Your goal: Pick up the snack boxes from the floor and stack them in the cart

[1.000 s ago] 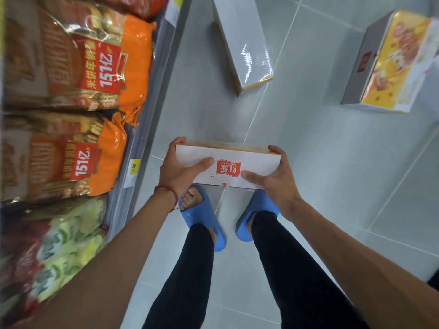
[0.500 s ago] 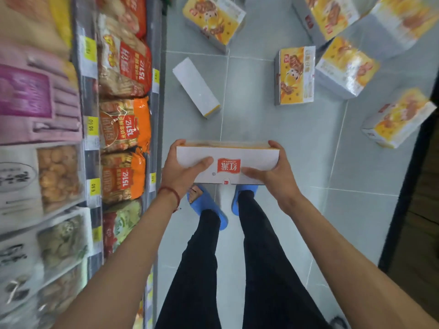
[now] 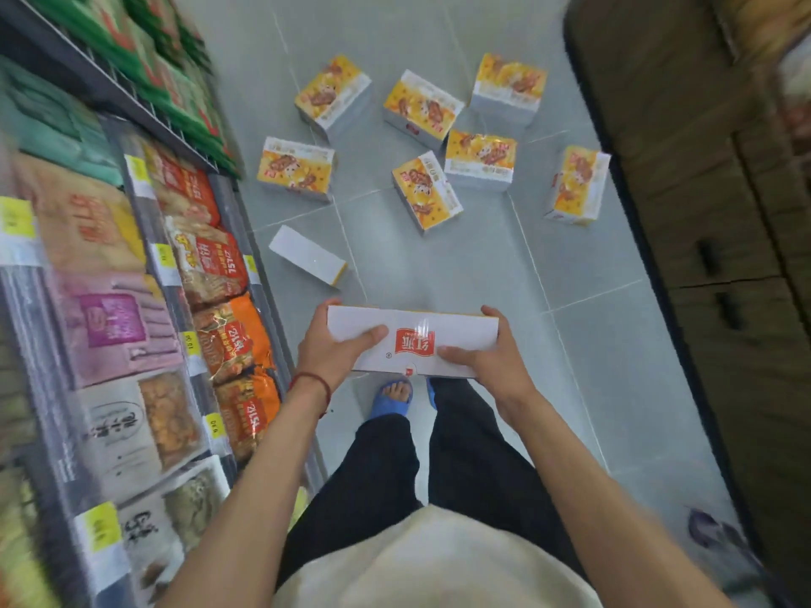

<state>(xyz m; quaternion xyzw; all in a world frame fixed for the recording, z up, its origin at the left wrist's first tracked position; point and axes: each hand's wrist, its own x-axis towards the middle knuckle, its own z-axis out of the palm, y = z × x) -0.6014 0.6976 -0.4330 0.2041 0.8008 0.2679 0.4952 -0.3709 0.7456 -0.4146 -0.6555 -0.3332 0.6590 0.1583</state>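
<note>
I hold a white snack box [image 3: 456,335] with a red logo level in front of my waist. My left hand [image 3: 333,344] grips its left end, thumb over the top. My right hand [image 3: 491,357] grips its right end the same way. Several yellow and white snack boxes lie scattered on the grey tiled floor ahead, among them one at the left [image 3: 296,173], one in the middle [image 3: 425,190] and one at the right [image 3: 575,184]. Another box [image 3: 307,255] lies white side up near the shelf. No cart is in view.
A shelf unit [image 3: 145,300] packed with snack bags runs along my left side. A dark brown cabinet or stack of cartons [image 3: 711,212] lines the right. My feet in blue slippers [image 3: 390,399] stand on the floor [image 3: 592,344] below the box.
I have risen upright with the box still in both hands. The view has pulled back and tilted, so more floor and more scattered boxes show ahead.
</note>
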